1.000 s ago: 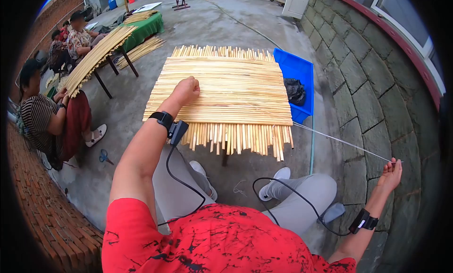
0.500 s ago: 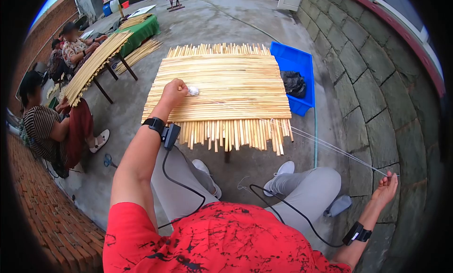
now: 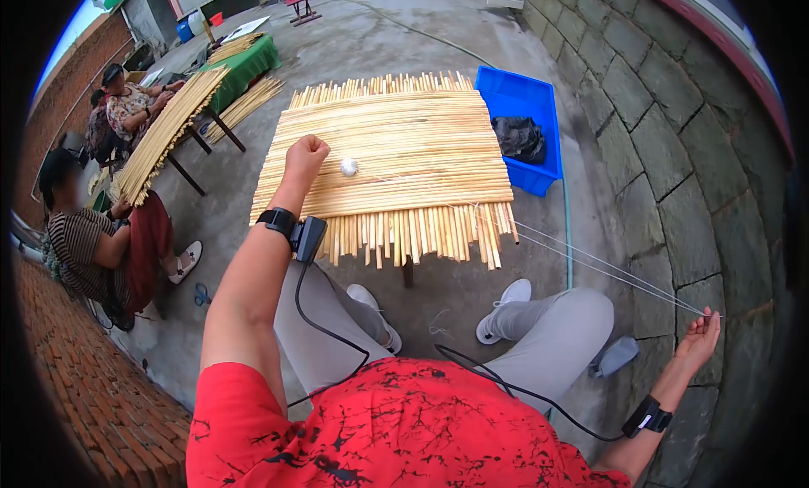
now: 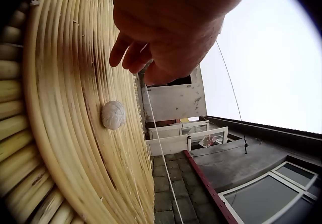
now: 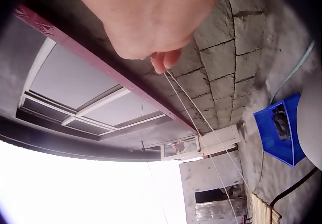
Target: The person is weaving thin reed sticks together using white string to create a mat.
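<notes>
A mat of pale reed stalks [image 3: 396,142] lies in front of me, with another layer of stalks crossing beneath it. On it rests a ball of white string [image 3: 349,167], just right of my left hand [image 3: 305,161]. This hand is above the mat, fingers curled; in the left wrist view a white string [image 4: 162,146] runs taut from its fingertips. Far out to the right, my right hand [image 3: 698,340] pinches the string. Two strands [image 5: 193,106] stretch from its fingertips back toward the mat's near right corner.
A blue crate [image 3: 539,142] holding a black plastic bag [image 3: 518,140] stands right of the mat. Beyond it rises a stone-block wall [image 3: 666,168]. Several people sit at the left by another reed mat [image 3: 173,134]. Scissors [image 3: 201,295] lie on the ground.
The string ball, hidden at first, came into view at my left fingers and now lies apart from them on the mat. My left hand moved left; the right stays far out with string.
</notes>
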`<state>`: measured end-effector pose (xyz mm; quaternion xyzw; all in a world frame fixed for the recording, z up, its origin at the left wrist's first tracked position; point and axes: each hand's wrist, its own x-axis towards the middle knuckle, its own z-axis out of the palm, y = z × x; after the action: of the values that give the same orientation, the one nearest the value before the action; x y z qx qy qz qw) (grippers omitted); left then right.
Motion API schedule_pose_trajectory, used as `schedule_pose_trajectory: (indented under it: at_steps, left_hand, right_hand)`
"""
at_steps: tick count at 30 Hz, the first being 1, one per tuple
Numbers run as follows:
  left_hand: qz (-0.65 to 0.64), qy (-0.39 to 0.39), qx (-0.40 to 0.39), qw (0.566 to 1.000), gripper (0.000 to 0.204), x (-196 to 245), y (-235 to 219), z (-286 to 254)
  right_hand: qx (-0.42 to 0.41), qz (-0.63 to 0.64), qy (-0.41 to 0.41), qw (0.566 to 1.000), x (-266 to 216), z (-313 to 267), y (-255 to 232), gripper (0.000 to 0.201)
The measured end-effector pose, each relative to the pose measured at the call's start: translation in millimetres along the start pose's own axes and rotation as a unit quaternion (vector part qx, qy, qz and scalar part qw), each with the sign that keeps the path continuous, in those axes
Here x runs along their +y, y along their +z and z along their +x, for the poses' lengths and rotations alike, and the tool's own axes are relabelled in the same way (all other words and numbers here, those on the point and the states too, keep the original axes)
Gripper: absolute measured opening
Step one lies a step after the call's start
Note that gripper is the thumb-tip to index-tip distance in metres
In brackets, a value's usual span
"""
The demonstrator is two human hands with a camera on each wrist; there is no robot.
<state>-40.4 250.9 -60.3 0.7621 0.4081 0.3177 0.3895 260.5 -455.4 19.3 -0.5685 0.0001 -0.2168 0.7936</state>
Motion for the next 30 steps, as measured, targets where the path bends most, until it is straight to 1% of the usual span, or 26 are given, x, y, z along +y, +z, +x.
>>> schedule_pose_trajectory:
  at_steps: [1, 2, 4, 5, 7, 8, 9, 11, 12, 13, 14, 15, 17, 18, 20, 21, 23, 24, 25, 26, 27, 28, 29, 30]
  left_hand:
    - [-0.056, -0.021, -0.044, 0.997, 0.007, 1.1, 1.1, -3.5]
    - [-0.053, -0.020, -0.047, 0.997, 0.007, 4.1, 3.2, -7.8]
    - [-0.040, 0.087, -0.072, 0.993, 0.006, 9.0, 9.7, -18.8]
    - [-0.038, 0.086, -0.075, 0.993, 0.006, 9.6, 13.9, -22.5]
    - [-0.035, 0.077, -0.146, 0.986, 0.006, 12.6, 21.0, -26.9]
    - [0.024, 0.136, -0.150, 0.979, 0.008, 14.1, 22.5, -27.0]
    - [0.026, 0.136, -0.152, 0.979, 0.008, 17.6, 24.2, -28.9]
    - [0.067, 0.179, -0.166, 0.967, 0.009, 23.8, 27.6, -31.3]
    - [0.068, 0.180, -0.167, 0.967, 0.009, 23.3, 29.3, -30.8]
    - [0.091, 0.210, -0.163, 0.960, 0.009, 22.8, 31.7, -29.4]
    - [0.113, 0.240, -0.160, 0.951, 0.009, 25.4, 33.4, -30.0]
    - [0.113, 0.241, -0.162, 0.950, 0.009, 27.6, 35.2, -31.1]
    - [0.126, 0.281, -0.159, 0.938, 0.008, 32.4, 38.4, -34.3]
    - [0.126, 0.281, -0.160, 0.938, 0.008, 33.7, 39.3, -33.5]
    - [0.230, 0.330, -0.173, 0.899, 0.007, 37.4, 41.0, -28.9]
    - [0.231, 0.330, -0.175, 0.898, 0.007, 38.8, 39.6, -27.1]
    - [0.286, 0.368, -0.132, 0.875, 0.008, 41.9, 30.5, -19.9]
    - [0.308, 0.368, -0.136, 0.867, 0.007, 44.1, 23.6, -15.7]
    - [0.309, 0.369, -0.139, 0.865, 0.007, 45.6, 17.3, -12.9]
    - [0.285, 0.384, -0.139, 0.867, 0.006, 47.7, 10.4, -11.2]
    - [0.261, 0.398, -0.138, 0.869, 0.006, 47.0, 4.0, -8.5]
    - [0.253, 0.351, -0.145, 0.890, 0.009, 44.5, -1.9, -3.4]
    - [0.236, 0.238, -0.158, 0.929, 0.008, 56.2, -7.1, -6.3]
    - [0.222, 0.227, -0.135, 0.939, 0.008, 52.2, -9.1, -4.1]
  right_hand:
    - [0.009, 0.007, -0.007, 1.000, 0.6, 4.6, -5.3, 0.021]
    - [0.018, 0.014, -0.014, 1.000, 1.9, 8.6, -10.7, 0.021]
    - [0.023, 0.012, -0.012, 1.000, 4.6, 12.2, -20.9, 0.021]
    - [0.024, 0.013, -0.013, 1.000, 6.4, 14.1, -25.4, 0.021]
    - [0.026, 0.018, -0.006, 0.999, 9.4, 18.5, -35.0, 0.021]
    - [0.026, 0.023, -0.002, 0.999, 11.7, 21.2, -41.2, 0.022]
    - [0.028, 0.022, 0.000, 0.999, 14.9, 27.4, -50.3, 0.022]
    - [0.032, 0.049, 0.009, 0.998, 19.9, 40.7, -67.7, 0.022]
    - [0.034, 0.049, 0.010, 0.998, 21.3, 45.0, -74.8, 0.022]
    - [0.034, 0.056, 0.010, 0.998, 23.0, 49.6, -81.3, 0.021]
    - [0.034, 0.062, 0.010, 0.997, 22.6, 50.9, -84.4, 0.020]
    - [0.036, 0.061, 0.010, 0.997, 22.4, 51.9, -87.8, 0.020]
    - [0.031, 0.071, 0.019, 0.997, 22.2, 53.6, -93.8, 0.018]
    - [0.032, 0.071, 0.020, 0.997, 22.7, 57.6, -99.1, 0.018]
    - [0.021, 0.093, 0.044, 0.994, 21.2, 63.5, -106.7, 0.016]
    - [0.023, 0.092, 0.045, 0.994, 20.5, 63.6, -108.4, 0.016]
    - [0.011, 0.102, 0.061, 0.993, 17.6, 62.6, -108.3, 0.016]
    - [0.015, 0.101, 0.062, 0.993, 14.6, 57.1, -102.4, 0.016]
    - [0.000, 0.095, 0.077, 0.992, 12.9, 51.9, -95.1, 0.016]
    - [-0.016, 0.090, 0.093, 0.991, 11.1, 48.1, -88.1, 0.016]
    - [-0.013, 0.089, 0.097, 0.991, 9.3, 46.8, -83.4, 0.016]
    - [-0.016, 0.089, 0.091, 0.992, 7.1, 46.0, -79.0, 0.017]
    - [-0.020, 0.089, 0.085, 0.992, 5.5, 45.4, -77.8, 0.017]
    - [-0.019, 0.090, 0.089, 0.992, 4.3, 47.6, -81.2, 0.017]
